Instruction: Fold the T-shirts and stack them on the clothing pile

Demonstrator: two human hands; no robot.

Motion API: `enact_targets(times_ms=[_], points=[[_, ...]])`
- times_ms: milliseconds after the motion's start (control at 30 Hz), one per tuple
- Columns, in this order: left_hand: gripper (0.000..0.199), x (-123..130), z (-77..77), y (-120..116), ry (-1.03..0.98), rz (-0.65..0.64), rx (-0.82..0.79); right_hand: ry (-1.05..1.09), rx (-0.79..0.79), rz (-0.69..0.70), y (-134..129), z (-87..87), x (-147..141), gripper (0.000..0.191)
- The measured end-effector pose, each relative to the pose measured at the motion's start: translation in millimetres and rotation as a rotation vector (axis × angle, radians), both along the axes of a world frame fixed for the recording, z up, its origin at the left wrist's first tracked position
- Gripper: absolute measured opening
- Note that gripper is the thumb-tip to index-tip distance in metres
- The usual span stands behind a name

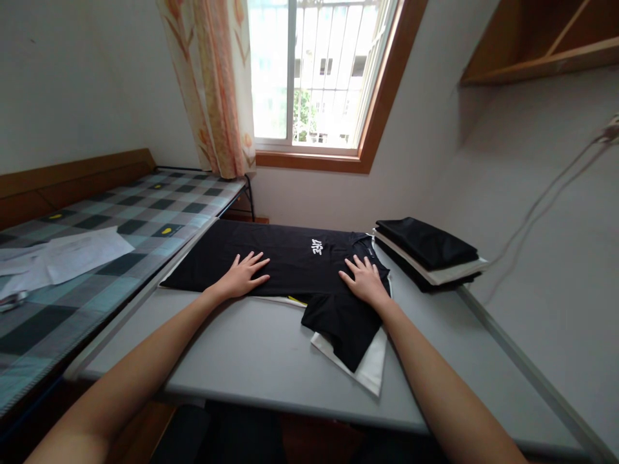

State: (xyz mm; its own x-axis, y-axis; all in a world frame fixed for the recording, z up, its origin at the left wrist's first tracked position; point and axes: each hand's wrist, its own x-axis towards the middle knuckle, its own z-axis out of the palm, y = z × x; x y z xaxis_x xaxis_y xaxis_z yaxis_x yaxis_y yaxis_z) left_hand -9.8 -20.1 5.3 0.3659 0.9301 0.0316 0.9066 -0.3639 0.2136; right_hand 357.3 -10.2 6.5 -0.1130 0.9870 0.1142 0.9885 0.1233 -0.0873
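A black T-shirt (290, 264) with white lettering on its chest lies flat across the table, collar to the right and hem to the left. Its near sleeve spreads toward me. Under it a white garment (372, 364) shows at the near sleeve and along the edge, with a thin yellow strip beside it. My left hand (242, 276) rests palm down on the shirt's near edge, fingers spread. Near the collar, my right hand (365, 279) also presses flat on the cloth with its fingers apart. Neither hand grips anything.
A stack of folded black and cream clothes (428, 248) sits at the right of the grey table (242, 361), by the wall. To the left is a bed with a checked cover (159, 200) and white papers (72, 258). A curtain (215, 90) hangs beside the window.
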Motion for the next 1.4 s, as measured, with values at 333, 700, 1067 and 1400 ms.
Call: enact_targets(times_ms=[333,700,1067,1400], points=[[0.065,2.6,14.6,-15.5,0.148,0.328,0.027,-0.093,0.139,-0.164,-16.0,30.5,2.4,0.040],[0.080,-2.1,1.9,-6.1,0.203,0.371,-0.027,-0.103,0.018,-0.094,-13.7,18.9,-5.6,0.049],[0.070,-8.7,-1.2,2.9,0.134,0.378,0.083,0.012,0.085,-0.045,-3.1,-1.0,-1.3,0.060],[0.074,-9.3,-7.7,7.8,0.116,0.243,0.001,-0.021,-0.171,-0.048,-2.2,0.4,-1.3,0.065]])
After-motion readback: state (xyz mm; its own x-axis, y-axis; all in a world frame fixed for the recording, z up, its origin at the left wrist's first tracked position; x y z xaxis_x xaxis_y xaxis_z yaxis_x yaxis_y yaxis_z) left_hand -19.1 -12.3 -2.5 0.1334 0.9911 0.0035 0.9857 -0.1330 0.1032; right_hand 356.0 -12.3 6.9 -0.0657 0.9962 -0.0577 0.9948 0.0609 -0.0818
